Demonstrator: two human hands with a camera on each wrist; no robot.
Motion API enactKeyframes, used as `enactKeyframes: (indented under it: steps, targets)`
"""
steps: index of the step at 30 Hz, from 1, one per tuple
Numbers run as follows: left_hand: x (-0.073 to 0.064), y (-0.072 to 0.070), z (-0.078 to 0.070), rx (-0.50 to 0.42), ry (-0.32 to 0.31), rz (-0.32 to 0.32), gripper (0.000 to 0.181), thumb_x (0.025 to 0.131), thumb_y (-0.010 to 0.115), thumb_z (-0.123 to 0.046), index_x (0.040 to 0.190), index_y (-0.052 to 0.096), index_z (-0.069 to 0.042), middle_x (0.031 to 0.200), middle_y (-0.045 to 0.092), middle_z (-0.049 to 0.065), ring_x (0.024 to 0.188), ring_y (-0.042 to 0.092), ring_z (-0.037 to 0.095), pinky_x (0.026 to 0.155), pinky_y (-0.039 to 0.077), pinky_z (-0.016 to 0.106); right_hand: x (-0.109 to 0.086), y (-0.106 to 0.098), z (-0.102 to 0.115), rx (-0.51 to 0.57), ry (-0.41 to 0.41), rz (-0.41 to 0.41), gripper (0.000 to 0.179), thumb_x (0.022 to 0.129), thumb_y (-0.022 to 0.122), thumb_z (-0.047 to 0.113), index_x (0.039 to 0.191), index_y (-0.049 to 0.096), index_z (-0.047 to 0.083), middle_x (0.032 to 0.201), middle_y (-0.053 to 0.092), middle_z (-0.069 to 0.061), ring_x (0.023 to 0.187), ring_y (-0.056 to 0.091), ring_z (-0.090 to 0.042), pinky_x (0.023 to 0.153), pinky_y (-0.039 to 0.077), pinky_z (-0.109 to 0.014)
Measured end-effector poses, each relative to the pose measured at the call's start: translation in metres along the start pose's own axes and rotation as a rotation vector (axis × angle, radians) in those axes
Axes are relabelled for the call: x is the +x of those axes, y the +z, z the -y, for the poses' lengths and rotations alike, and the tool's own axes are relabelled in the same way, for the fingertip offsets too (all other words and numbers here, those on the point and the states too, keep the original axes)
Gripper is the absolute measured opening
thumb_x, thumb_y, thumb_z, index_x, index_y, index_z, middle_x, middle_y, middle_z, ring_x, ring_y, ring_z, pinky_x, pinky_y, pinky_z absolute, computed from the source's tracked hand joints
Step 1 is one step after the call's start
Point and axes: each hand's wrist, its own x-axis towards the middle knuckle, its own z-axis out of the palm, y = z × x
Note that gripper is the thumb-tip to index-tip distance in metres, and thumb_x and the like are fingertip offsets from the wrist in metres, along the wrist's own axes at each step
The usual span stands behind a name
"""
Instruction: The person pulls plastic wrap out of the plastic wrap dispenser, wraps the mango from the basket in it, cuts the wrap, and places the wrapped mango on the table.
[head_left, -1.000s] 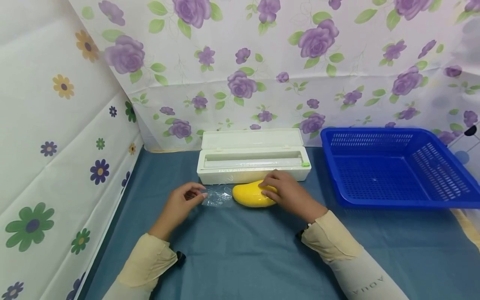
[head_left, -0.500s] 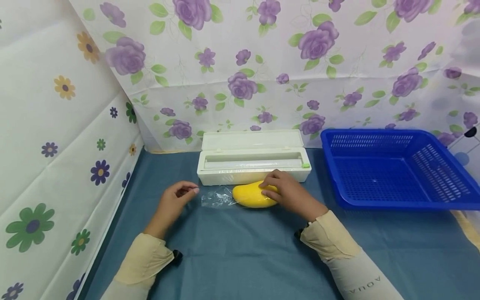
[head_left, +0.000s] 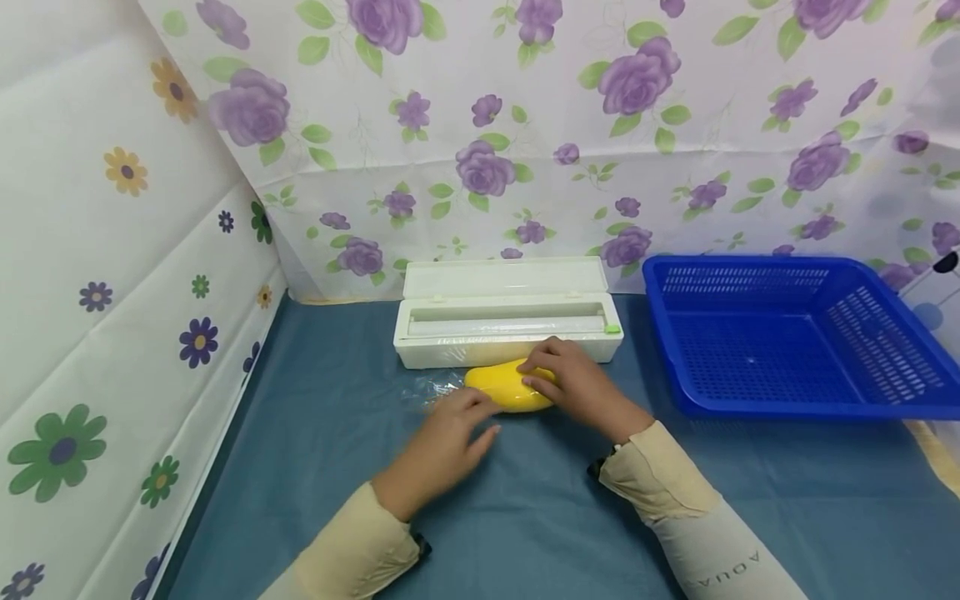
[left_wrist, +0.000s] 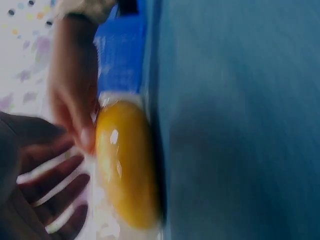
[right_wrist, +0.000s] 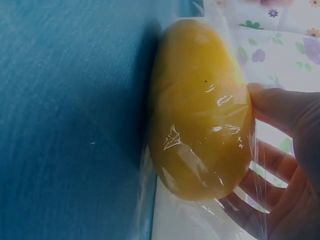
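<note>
A yellow mango point(head_left: 497, 385) lies on the blue-green cloth in front of a white cling film dispenser point(head_left: 498, 354). Clear cling film point(head_left: 433, 387) covers it, glossy and creased in the right wrist view, and trails off its left end. My right hand point(head_left: 581, 390) holds the mango by its right end, thumb point(right_wrist: 275, 105) against the skin and fingers behind. My left hand point(head_left: 444, 446) hovers just in front of the mango's left end, covering part of the loose film. Its fingers point(left_wrist: 60, 180) are spread with nothing between them in the left wrist view.
The dispenser's lid point(head_left: 502, 279) stands raised, with a film roll point(head_left: 506, 325) inside and a green slider point(head_left: 612, 328) at its right. A blue plastic basket point(head_left: 678, 400) stands to the right. Flowered sheets point(head_left: 420, 225) hang behind and on the left.
My left hand first drew back leftward from the film's end, then swung right and nearer me to the mango's left end. My right hand has stayed on the mango.
</note>
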Motion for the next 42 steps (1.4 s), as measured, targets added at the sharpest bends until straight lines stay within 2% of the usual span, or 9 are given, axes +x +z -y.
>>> enactKeyframes:
  steps: [5, 10, 15, 21, 28, 33, 38, 40, 42]
  targets:
    - [0.006, 0.016, -0.017, 0.177, 0.006, 0.056, 0.046, 0.097, 0.068, -0.027, 0.140, 0.060, -0.011, 0.137, 0.057, 0.007, 0.128, 0.055, 0.025, 0.110, 0.043, 0.048, 0.001, 0.002, 0.000, 0.012, 0.012, -0.003, 0.019, 0.099, 0.066, 0.023, 0.112, 0.076, 0.013, 0.112, 0.064, -0.005, 0.109, 0.060, -0.026, 0.097, 0.051, -0.045]
    - [0.009, 0.027, -0.020, 0.224, -0.022, 0.052, 0.061, 0.095, 0.070, -0.028, 0.149, 0.050, -0.007, 0.149, 0.048, 0.012, 0.141, 0.045, 0.028, 0.114, 0.040, 0.050, 0.001, 0.003, 0.000, 0.005, 0.025, -0.016, 0.018, 0.100, 0.064, 0.021, 0.113, 0.074, 0.014, 0.116, 0.064, -0.006, 0.109, 0.059, -0.028, 0.096, 0.050, -0.046]
    - [0.013, 0.034, -0.020, 0.272, -0.036, 0.036, 0.066, 0.093, 0.073, -0.028, 0.150, 0.047, -0.005, 0.154, 0.045, 0.013, 0.145, 0.041, 0.029, 0.114, 0.040, 0.050, 0.002, 0.004, 0.000, -0.012, 0.020, -0.049, 0.016, 0.100, 0.064, 0.020, 0.112, 0.073, 0.014, 0.117, 0.064, -0.008, 0.108, 0.059, -0.030, 0.096, 0.051, -0.047]
    - [0.016, 0.038, -0.019, 0.285, -0.066, 0.046, 0.068, 0.094, 0.072, -0.029, 0.151, 0.046, -0.005, 0.157, 0.042, 0.013, 0.148, 0.038, 0.029, 0.115, 0.037, 0.053, 0.002, 0.008, 0.000, -0.020, 0.017, -0.091, 0.017, 0.100, 0.065, 0.023, 0.112, 0.074, 0.015, 0.116, 0.065, -0.008, 0.109, 0.060, -0.030, 0.098, 0.050, -0.047]
    - [0.019, 0.039, -0.017, 0.266, -0.091, 0.058, 0.074, 0.092, 0.074, -0.030, 0.154, 0.041, -0.007, 0.161, 0.037, 0.012, 0.151, 0.034, 0.029, 0.117, 0.032, 0.063, 0.003, 0.014, -0.001, -0.070, -0.020, -0.182, 0.017, 0.099, 0.066, 0.024, 0.110, 0.075, 0.015, 0.111, 0.065, -0.008, 0.105, 0.059, -0.029, 0.095, 0.048, -0.047]
    - [0.021, 0.040, -0.015, 0.277, -0.080, 0.032, 0.078, 0.090, 0.076, -0.028, 0.155, 0.039, -0.007, 0.162, 0.036, 0.011, 0.152, 0.033, 0.029, 0.116, 0.032, 0.064, 0.003, 0.014, 0.001, -0.092, -0.040, -0.266, 0.017, 0.100, 0.065, 0.024, 0.109, 0.074, 0.014, 0.110, 0.065, -0.007, 0.104, 0.058, -0.029, 0.096, 0.046, -0.049]
    - [0.026, 0.040, -0.011, 0.294, -0.071, -0.013, 0.079, 0.088, 0.077, -0.028, 0.154, 0.040, -0.006, 0.160, 0.039, 0.011, 0.150, 0.036, 0.029, 0.114, 0.035, 0.064, 0.003, 0.003, 0.012, -0.073, -0.080, -0.365, 0.014, 0.098, 0.067, 0.019, 0.109, 0.073, 0.012, 0.111, 0.065, -0.008, 0.106, 0.060, -0.029, 0.098, 0.045, -0.050]
    - [0.029, 0.039, -0.010, 0.301, -0.068, -0.032, 0.078, 0.088, 0.077, -0.028, 0.154, 0.041, -0.006, 0.159, 0.041, 0.011, 0.149, 0.037, 0.029, 0.113, 0.036, 0.063, 0.002, -0.003, 0.020, -0.074, -0.111, -0.375, 0.015, 0.096, 0.069, 0.015, 0.109, 0.073, 0.011, 0.112, 0.065, -0.008, 0.105, 0.060, -0.029, 0.096, 0.047, -0.049]
    - [0.031, 0.038, -0.009, 0.310, -0.063, -0.046, 0.077, 0.088, 0.077, -0.029, 0.153, 0.042, -0.007, 0.157, 0.043, 0.011, 0.148, 0.039, 0.029, 0.112, 0.038, 0.063, 0.001, -0.009, 0.029, -0.087, -0.136, -0.349, 0.017, 0.094, 0.071, 0.013, 0.110, 0.073, 0.011, 0.112, 0.065, -0.008, 0.104, 0.060, -0.028, 0.093, 0.049, -0.047]
